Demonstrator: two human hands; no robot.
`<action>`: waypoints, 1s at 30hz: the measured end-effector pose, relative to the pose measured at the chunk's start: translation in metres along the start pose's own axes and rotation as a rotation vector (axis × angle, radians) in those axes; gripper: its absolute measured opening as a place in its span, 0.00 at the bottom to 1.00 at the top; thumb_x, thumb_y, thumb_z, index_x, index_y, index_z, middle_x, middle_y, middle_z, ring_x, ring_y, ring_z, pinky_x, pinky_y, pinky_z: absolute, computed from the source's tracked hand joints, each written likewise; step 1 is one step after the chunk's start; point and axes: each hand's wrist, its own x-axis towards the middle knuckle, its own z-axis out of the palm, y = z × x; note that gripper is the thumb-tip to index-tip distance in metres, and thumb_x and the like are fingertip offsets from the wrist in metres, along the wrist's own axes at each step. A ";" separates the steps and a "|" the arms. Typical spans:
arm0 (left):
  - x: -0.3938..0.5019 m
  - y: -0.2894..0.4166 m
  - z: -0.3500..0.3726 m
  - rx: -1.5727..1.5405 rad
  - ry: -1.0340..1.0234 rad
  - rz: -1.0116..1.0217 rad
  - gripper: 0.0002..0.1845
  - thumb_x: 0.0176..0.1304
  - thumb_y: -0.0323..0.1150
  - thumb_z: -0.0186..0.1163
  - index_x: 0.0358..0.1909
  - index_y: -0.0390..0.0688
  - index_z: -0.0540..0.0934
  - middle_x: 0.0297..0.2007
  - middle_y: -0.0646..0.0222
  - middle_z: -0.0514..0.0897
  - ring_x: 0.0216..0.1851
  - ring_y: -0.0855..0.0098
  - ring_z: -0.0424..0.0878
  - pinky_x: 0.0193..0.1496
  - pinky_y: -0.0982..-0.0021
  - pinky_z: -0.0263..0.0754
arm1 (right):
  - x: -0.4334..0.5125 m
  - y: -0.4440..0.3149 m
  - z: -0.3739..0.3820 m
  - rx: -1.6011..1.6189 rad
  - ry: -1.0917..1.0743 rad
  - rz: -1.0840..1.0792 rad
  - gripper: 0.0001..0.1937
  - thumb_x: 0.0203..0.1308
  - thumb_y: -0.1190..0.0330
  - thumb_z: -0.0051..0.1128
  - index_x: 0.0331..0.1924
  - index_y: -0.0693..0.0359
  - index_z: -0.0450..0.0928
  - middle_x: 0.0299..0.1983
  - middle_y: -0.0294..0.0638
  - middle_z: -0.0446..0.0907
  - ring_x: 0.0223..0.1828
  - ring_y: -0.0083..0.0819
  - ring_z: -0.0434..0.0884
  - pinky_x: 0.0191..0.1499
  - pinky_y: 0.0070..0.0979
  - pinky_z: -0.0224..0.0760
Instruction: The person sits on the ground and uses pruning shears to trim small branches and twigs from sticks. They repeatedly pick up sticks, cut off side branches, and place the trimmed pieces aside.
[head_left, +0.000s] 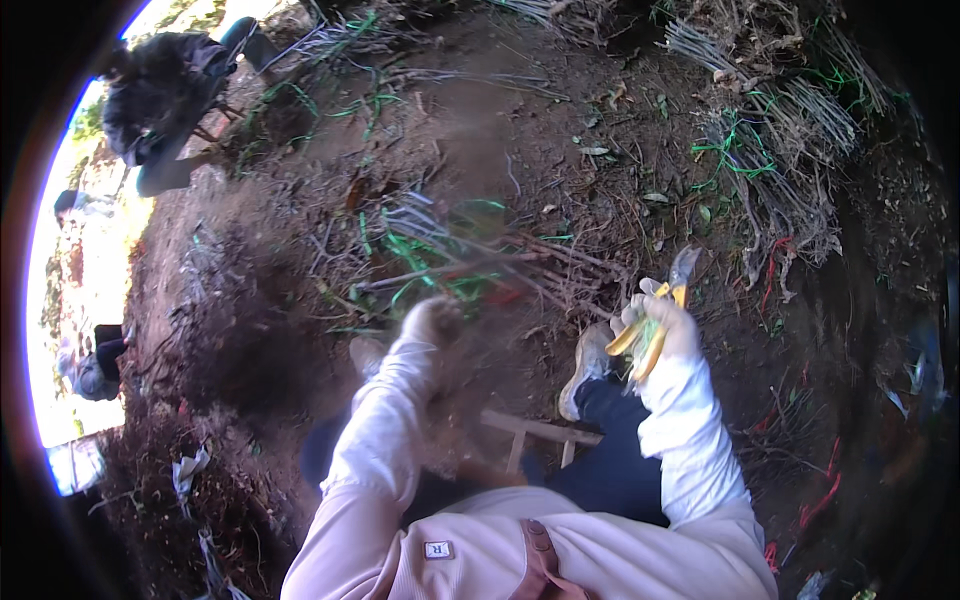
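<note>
In my gloved right hand (681, 324) is a pair of pruning shears (651, 355) with yellow handles. The metal head points away from me, over bare soil, and some thin pale green strands lie by the handles. My left hand (433, 321) is blurred by motion, so its fingers and anything in them cannot be made out. It is closest to the near side of a loose bunch of bare woody stems (450, 231) on the ground. Green twine (409, 259) is tangled among these stems, and their brown roots (592, 274) spread towards my right hand.
Tied bundles of rooted stems (780, 142) lie at the far right. A small wooden stool (540, 427) shows between my legs. Red twine (821, 495) trails on the right. One person (169, 97) bends over at upper left; another (97, 371) is farther off at left.
</note>
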 end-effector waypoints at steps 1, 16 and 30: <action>0.021 -0.046 0.060 0.172 0.371 -0.017 0.14 0.63 0.34 0.45 0.18 0.51 0.64 0.13 0.77 0.55 0.15 0.75 0.53 0.22 0.72 0.50 | 0.003 0.000 -0.006 -0.109 0.042 -0.086 0.17 0.59 0.73 0.47 0.53 0.62 0.66 0.35 0.39 0.72 0.33 0.30 0.76 0.44 0.38 0.75; 0.098 -0.055 0.221 0.023 0.651 0.005 0.11 0.64 0.39 0.51 0.27 0.45 0.69 0.21 0.71 0.71 0.17 0.72 0.69 0.22 0.74 0.68 | 0.036 -0.009 -0.004 0.013 -0.038 0.115 0.23 0.53 0.79 0.50 0.55 0.65 0.65 0.38 0.42 0.75 0.35 0.35 0.80 0.44 0.41 0.78; -0.108 -0.133 0.232 0.943 0.224 0.415 0.11 0.58 0.33 0.61 0.39 0.39 0.77 0.29 0.67 0.80 0.29 0.71 0.78 0.31 0.69 0.74 | -0.041 0.035 -0.015 -1.184 -0.350 -0.515 0.21 0.43 0.64 0.69 0.42 0.62 0.76 0.31 0.44 0.79 0.32 0.32 0.79 0.36 0.29 0.73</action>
